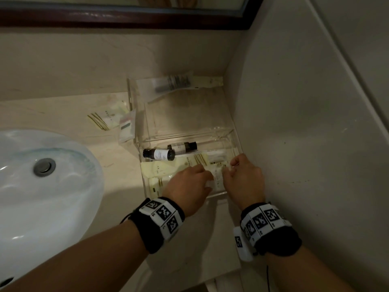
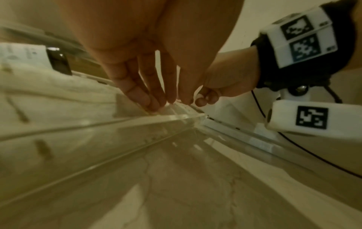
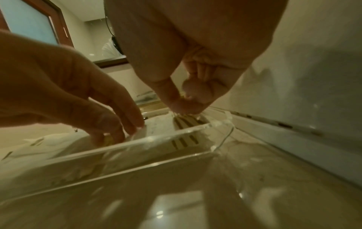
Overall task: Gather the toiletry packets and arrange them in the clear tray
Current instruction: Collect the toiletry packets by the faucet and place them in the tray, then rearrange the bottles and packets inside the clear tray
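The clear tray [image 1: 219, 195] stands in the counter's corner, against the right wall. Cream packets [image 1: 160, 168] with gold stripes lie flat in its near half, beside two small dark-capped bottles [image 1: 159, 154]. Both my hands reach over the front wall into the tray. My left hand [image 1: 209, 182] pinches the left edge of a white packet [image 1: 217, 179], and its fingertips [image 2: 156, 106] press down just behind the tray wall [image 2: 98, 124]. My right hand [image 1: 228, 168] pinches the same packet's right end between thumb and forefinger [image 3: 176, 100]. Two more packets [image 1: 103, 119] lie on the counter left of the tray.
A white sink basin [image 1: 42, 186] fills the left of the counter. The tray's raised back part holds a clear bag with a dark tube [image 1: 172, 83]. The side wall [image 1: 305, 123] stands close on the right. A dark-framed mirror [image 1: 126, 17] hangs behind.
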### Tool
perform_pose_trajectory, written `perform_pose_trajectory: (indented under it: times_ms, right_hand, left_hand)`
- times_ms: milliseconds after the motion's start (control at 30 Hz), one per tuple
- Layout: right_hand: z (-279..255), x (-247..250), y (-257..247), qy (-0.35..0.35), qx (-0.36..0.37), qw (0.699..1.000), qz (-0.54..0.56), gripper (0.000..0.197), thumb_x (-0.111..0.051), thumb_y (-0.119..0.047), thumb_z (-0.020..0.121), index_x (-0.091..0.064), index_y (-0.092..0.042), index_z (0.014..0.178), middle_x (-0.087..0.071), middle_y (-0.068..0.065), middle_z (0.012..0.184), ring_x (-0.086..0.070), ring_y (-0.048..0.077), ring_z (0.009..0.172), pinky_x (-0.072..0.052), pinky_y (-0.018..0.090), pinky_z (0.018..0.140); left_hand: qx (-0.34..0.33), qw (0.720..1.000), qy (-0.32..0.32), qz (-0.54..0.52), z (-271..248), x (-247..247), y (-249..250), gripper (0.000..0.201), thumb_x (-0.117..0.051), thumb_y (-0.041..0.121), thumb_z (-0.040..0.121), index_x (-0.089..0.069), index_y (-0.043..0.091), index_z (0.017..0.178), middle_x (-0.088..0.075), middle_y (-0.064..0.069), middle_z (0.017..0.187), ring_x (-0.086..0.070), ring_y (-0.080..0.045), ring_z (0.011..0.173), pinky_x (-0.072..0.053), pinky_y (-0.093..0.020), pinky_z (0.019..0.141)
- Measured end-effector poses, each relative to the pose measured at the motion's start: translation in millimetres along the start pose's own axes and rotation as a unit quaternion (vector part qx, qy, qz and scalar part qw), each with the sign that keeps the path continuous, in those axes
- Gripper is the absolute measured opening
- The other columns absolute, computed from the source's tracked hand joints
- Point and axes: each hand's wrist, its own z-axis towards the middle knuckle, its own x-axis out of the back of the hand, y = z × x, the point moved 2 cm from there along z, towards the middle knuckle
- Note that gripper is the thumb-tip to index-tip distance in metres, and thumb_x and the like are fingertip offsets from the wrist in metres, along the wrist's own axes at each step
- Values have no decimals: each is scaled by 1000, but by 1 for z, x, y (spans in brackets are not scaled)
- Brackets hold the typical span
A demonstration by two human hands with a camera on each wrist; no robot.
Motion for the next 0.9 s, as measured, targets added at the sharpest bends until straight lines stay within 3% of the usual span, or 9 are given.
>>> perform_pose_trajectory:
  times_ms: [133, 233, 367, 500, 667, 767, 900]
  right_hand:
    - [-5, -11, 0, -44, 60, 997, -28, 20, -73, -36, 79, -58, -24, 84, -66, -3, 76, -64, 21, 73, -55, 36, 67]
    - [-3, -16, 0, -73, 53, 995, -45, 15, -73, -33, 80, -62, -24, 84, -68, -3, 82, -65, 19, 80, -55, 35, 71]
    - [5, -14, -4, -108, 43, 992, -44, 14, -71, -36, 81, -64, -24, 84, -69, -4, 82, -66, 19, 82, -56, 34, 73]
    - [16, 1, -12, -101, 17, 995, -13, 15, -71, -39, 75, -64, -28, 81, -70, -7, 78, -67, 17, 80, -56, 32, 76]
    - [32, 23, -36, -55, 16, 998, 32, 20, -71, -41, 79, -67, -26, 92, -69, -11, 80, -65, 13, 82, -52, 27, 78]
    - [39, 31, -48, -42, 20, 998, 49, 19, -71, -39, 81, -67, -25, 92, -66, -13, 78, -65, 13, 83, -52, 28, 77]
    - [50, 36, -59, -31, 20, 997, 66, 16, -72, -38, 81, -68, -25, 89, -64, -14, 73, -64, 12, 79, -49, 24, 72]
  left_hand:
    - [-18, 999, -25, 28, 4, -5, -1, 32, -49, 31, 95, -62, 23, 123, -58, 0, 120, -59, -22, 109, -51, -40, 89]
    - [-23, 999, -24, 40, 5, -7, 0, 27, -46, 28, 94, -66, 21, 112, -58, 0, 111, -61, -23, 100, -53, -38, 82]
    - [-5, 1000, -24, 12, 8, 1, 0, 29, -49, 31, 95, -64, 24, 119, -61, 0, 113, -62, -23, 100, -50, -35, 81]
    - [31, 995, 80, -47, 15, 34, -4, 25, -57, 34, 92, -68, 29, 114, -69, 9, 106, -63, -12, 88, -52, -32, 84]
    - [110, 965, 198, -133, 33, 90, -23, 16, -62, 32, 89, -71, 31, 103, -71, 12, 89, -67, -12, 79, -55, -30, 78]
    - [149, 952, 239, -122, 46, 122, -38, 17, -61, 33, 90, -71, 30, 103, -72, 10, 95, -68, -14, 85, -54, -29, 80]
    - [180, 947, 255, -73, 68, 151, -60, 27, -63, 29, 88, -69, 25, 114, -66, -2, 121, -62, -24, 110, -46, -33, 92]
